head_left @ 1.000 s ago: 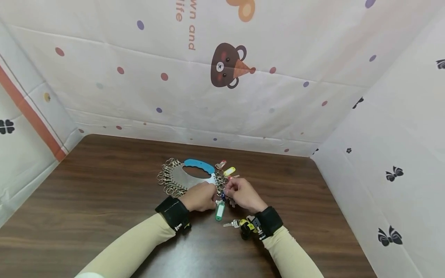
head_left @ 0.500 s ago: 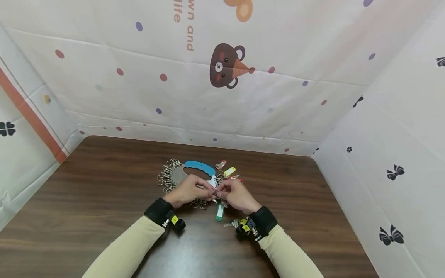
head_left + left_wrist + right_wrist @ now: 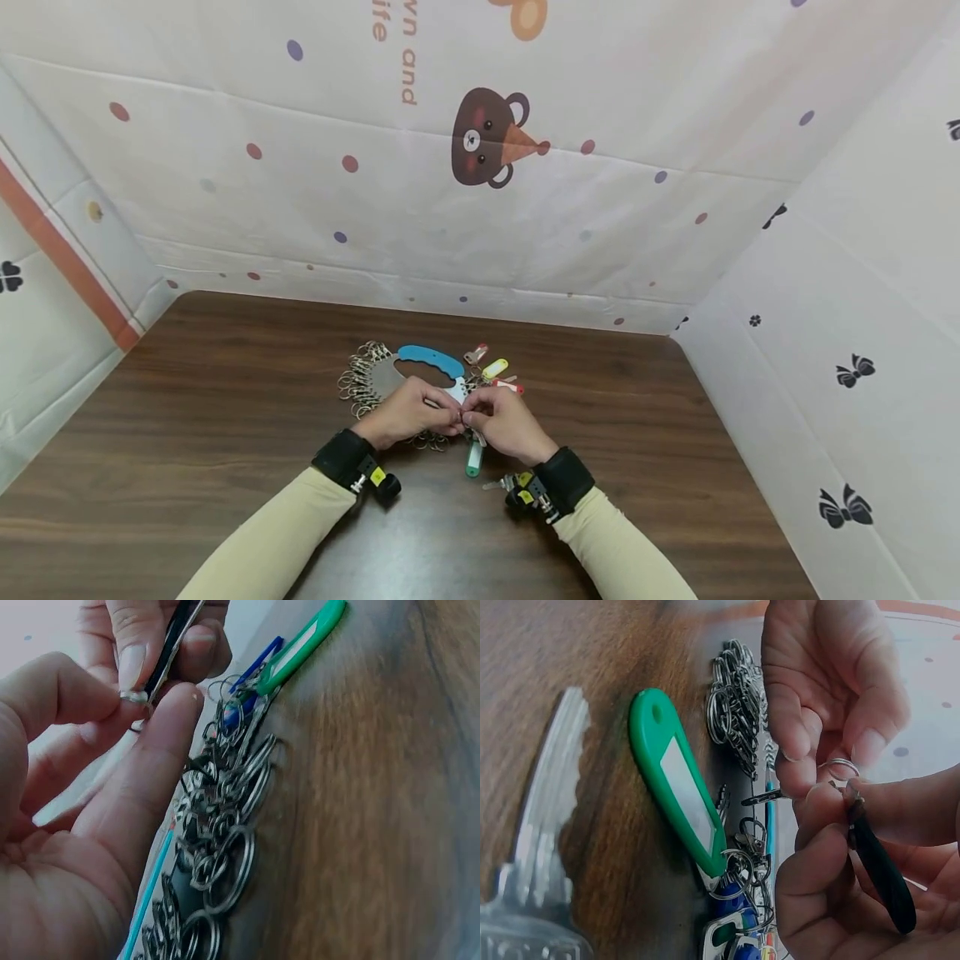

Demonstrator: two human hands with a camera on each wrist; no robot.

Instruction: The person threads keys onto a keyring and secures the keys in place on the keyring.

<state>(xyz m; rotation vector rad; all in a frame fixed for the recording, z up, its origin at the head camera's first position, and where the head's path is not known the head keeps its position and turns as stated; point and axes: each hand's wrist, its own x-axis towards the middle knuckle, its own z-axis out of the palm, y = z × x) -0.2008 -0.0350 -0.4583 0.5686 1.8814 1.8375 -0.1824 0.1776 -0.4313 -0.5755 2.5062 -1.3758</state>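
Note:
In the head view, my left hand [image 3: 411, 412] and right hand [image 3: 508, 425] meet fingertip to fingertip over the front right of a grey metal key holder plate [image 3: 384, 377] with a blue handle [image 3: 431, 358]. Between thumb and finger my left hand pinches a small silvery key ring [image 3: 842, 766]. My right hand pinches a slim black key tag [image 3: 885, 881] right beside that ring; in the left wrist view a thin metal strip runs along it. Fingers hide how ring and tag join. Metal rings and clasps [image 3: 232, 862] line the plate's edge.
A green key tag [image 3: 679, 787] lies on the wooden table just in front of the hands. Blue tags [image 3: 247, 705] hang beside it. Yellow [image 3: 495, 369] and red [image 3: 508, 387] tags lie behind the right hand. A loose key [image 3: 547, 802] lies near the right wrist.
My left hand has drawn back to the left and its wrist has turned. My right hand has shifted left, bringing both sets of fingertips together. Little differs from half a second ago.

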